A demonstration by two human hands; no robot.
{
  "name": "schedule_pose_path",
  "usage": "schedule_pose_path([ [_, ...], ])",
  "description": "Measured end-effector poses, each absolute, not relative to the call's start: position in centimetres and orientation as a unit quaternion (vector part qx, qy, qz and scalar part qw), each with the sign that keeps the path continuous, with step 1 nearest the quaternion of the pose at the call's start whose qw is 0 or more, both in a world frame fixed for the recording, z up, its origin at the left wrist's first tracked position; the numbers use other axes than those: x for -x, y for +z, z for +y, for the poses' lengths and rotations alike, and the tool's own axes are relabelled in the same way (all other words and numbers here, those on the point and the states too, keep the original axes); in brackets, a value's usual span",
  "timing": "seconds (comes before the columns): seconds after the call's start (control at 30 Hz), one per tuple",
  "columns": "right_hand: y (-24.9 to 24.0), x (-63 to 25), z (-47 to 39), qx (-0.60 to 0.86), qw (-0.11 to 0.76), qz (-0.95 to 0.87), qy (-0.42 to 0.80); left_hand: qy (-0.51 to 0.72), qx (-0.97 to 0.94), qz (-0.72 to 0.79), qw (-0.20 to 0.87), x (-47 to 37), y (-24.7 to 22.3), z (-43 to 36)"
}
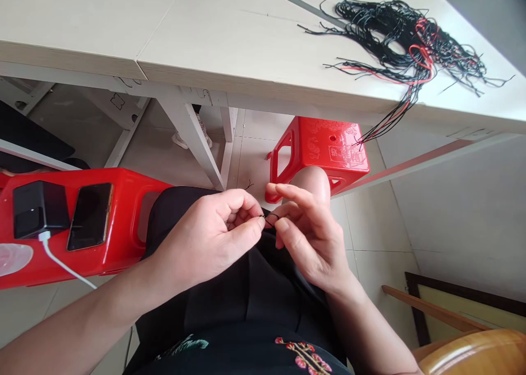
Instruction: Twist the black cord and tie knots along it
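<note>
Above my lap, my left hand [224,232] pinches a thin black cord [272,216] between thumb and forefinger. The cord forms a small loop between the two hands. My right hand [310,232] has its thumb and a finger at the loop's other side, with the forefinger stretched out above. A large tangled bundle of black cords [386,35] with some red strands lies on the white table [230,41] at the upper right. Several of its ends hang over the table's front edge.
On the red stool [123,200] at the left are a phone [90,216], a black device [41,208] with a white cable and a clear plastic piece [14,258]. Another red stool [329,145] stands under the table. A wooden chair [480,356] is at the lower right.
</note>
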State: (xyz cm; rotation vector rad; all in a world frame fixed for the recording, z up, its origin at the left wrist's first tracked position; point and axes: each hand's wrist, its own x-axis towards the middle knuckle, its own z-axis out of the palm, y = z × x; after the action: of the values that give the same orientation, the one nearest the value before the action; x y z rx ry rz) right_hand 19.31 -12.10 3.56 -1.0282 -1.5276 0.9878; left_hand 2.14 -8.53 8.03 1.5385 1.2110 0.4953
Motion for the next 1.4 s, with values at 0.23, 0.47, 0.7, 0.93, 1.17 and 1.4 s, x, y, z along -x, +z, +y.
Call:
schedule_pose_path([
  [0.23,4.2,-19.2,-11.9,0.489,0.491,-0.580,0.429,0.190,-0.632,0.508,0.553,-1.6,8.1,-8.3],
  [0.47,4.4,-18.8,-11.7,0.484,0.489,-0.513,0.513,0.210,-0.660,0.522,0.497,-1.9,8.6,-8.6],
  [0.7,4.7,-18.6,-11.7,0.479,0.497,-0.508,0.515,0.197,-0.714,0.513,0.435,-2.0,9.0,-8.7],
  [0.93,5.0,-18.1,-12.1,0.503,0.515,-0.506,0.475,0.249,-0.722,0.495,0.414,-2.1,8.9,-8.9],
  [1.17,4.8,-18.0,-12.1,0.478,0.551,-0.482,0.486,0.252,-0.716,0.499,0.419,-2.2,9.1,-8.8],
  [1.4,4.6,-18.8,-11.8,0.423,0.563,-0.445,0.553,0.264,-0.721,0.505,0.395,-2.3,9.5,-8.8],
])
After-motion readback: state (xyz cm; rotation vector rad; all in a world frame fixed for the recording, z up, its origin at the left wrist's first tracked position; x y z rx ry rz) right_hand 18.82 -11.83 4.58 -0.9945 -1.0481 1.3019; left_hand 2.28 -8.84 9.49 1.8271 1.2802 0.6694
